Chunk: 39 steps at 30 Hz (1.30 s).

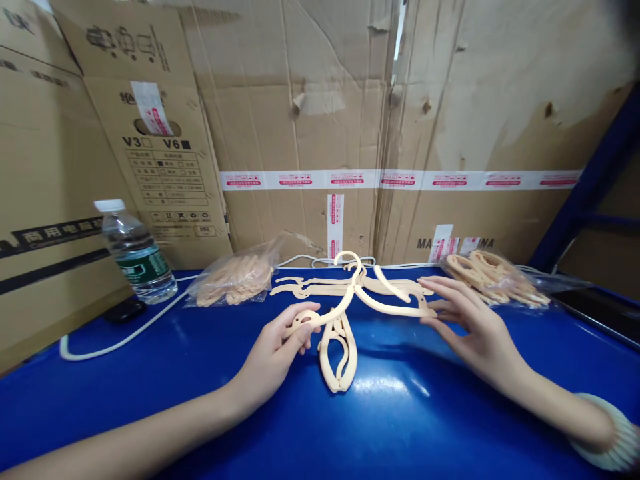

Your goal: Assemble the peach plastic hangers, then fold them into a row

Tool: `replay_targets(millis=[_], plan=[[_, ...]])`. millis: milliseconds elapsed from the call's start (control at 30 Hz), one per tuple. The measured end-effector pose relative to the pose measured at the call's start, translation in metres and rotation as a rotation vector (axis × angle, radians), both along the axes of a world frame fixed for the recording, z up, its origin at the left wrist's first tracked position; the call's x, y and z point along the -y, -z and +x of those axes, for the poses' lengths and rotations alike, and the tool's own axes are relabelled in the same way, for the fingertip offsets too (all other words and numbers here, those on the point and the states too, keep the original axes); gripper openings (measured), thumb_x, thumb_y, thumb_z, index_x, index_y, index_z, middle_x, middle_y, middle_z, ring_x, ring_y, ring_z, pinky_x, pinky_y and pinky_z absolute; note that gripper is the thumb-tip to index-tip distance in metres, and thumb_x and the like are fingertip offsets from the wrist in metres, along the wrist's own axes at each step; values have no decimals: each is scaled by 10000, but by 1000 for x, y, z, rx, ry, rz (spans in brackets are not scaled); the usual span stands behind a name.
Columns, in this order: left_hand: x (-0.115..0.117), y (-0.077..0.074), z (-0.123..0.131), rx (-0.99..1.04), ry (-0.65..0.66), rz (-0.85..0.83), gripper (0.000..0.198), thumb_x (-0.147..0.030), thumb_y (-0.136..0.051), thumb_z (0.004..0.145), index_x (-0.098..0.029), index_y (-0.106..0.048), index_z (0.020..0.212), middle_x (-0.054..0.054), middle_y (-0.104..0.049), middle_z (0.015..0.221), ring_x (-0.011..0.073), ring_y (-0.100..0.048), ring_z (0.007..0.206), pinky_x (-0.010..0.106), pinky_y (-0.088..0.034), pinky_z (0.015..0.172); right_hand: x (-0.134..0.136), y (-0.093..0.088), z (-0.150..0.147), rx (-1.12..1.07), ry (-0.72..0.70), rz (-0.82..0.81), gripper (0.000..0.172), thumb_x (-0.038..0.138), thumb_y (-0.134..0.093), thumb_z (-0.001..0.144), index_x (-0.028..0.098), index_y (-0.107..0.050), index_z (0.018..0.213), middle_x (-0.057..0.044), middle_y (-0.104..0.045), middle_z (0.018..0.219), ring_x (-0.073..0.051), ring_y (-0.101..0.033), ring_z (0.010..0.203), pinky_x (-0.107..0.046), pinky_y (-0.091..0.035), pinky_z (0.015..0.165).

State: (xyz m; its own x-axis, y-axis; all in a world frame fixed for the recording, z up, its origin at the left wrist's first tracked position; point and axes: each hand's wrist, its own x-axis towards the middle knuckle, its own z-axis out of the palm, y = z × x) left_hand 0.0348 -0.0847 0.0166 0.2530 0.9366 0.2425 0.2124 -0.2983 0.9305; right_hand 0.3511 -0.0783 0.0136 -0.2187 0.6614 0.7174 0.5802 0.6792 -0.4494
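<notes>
A cream plastic folding hanger is held up over the table with its arms spread and its hook on top. My left hand is closed on the end of its left arm, thumb in front. At the other end, the fingertips and thumb of my right hand pinch the right arm. Below and between my hands lies a folded hanger, its two arms forming a narrow loop. Behind the held hanger, several more cream hangers lie spread out, partly hidden by it.
On the blue table, a clear bag of hangers lies at left and another bag at right. A water bottle stands far left beside a white cable. Cardboard walls the back. A dark flat device lies right.
</notes>
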Motion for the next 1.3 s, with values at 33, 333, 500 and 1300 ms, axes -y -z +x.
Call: replay_targets(millis=[33,333,500,1300], plan=[[0,-1,0,-2,-6,3,343,-389,-543,893,-201,-579,1178,16,-622,848,146,-536,668,273,-462,662,-1,-1,-1,-86,-38,-108,400,382,-607,908,236,-558,1276,-125,-626,1136,-227,-691,847,-365,-606,753],[-3,-3,-1,76,-12,-17,309,-370,-584,880,-209,-592,1144,-10,-612,815,149,-614,763,290,-507,801,-5,-8,-1,-495,-164,-447,384,516,-692,813,183,-687,1006,-46,-637,805,-165,-577,660,-312,-506,619],[7,-6,11,187,70,-89,288,-376,-628,863,-215,-589,1099,-6,-604,875,138,-636,733,276,-587,714,3,-7,-17,-674,-257,-529,368,452,-717,824,238,-527,1056,11,-618,758,-129,-572,569,-250,-475,523],[31,-6,21,168,162,-11,103,-205,-643,867,-223,-593,955,16,-605,1073,177,-635,972,280,-567,829,41,-12,-37,-78,-556,-796,378,352,-592,948,323,-573,1325,-71,-442,1438,-253,-460,1297,-350,-450,1019]])
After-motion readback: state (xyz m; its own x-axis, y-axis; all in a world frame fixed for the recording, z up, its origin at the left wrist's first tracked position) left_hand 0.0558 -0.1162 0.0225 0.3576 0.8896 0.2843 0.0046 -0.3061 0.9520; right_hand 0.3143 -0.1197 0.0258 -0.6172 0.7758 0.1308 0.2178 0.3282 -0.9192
